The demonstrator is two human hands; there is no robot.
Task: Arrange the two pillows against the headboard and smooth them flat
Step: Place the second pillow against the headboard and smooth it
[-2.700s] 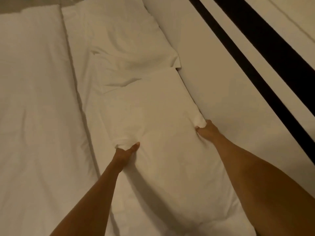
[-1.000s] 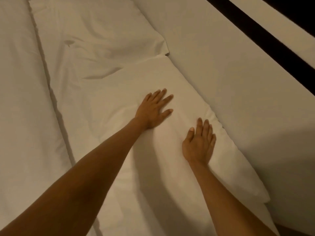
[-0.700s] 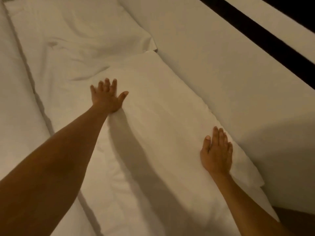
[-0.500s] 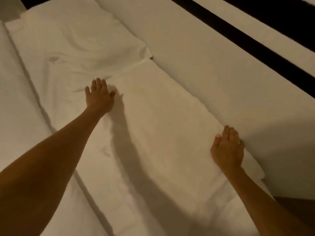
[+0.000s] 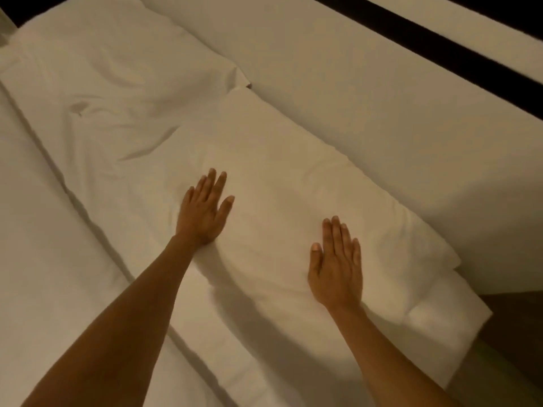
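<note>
A white duvet (image 5: 44,259) is covering the bed on the left, and a pale padded headboard (image 5: 382,113) is running along the right. The near pillow (image 5: 279,186) is lying against the headboard, touching the creased far pillow (image 5: 117,69) beyond it. The left hand (image 5: 202,212) and right hand (image 5: 336,271) are pressing flat on the near pillow, fingers extended, gripping nothing.
</note>
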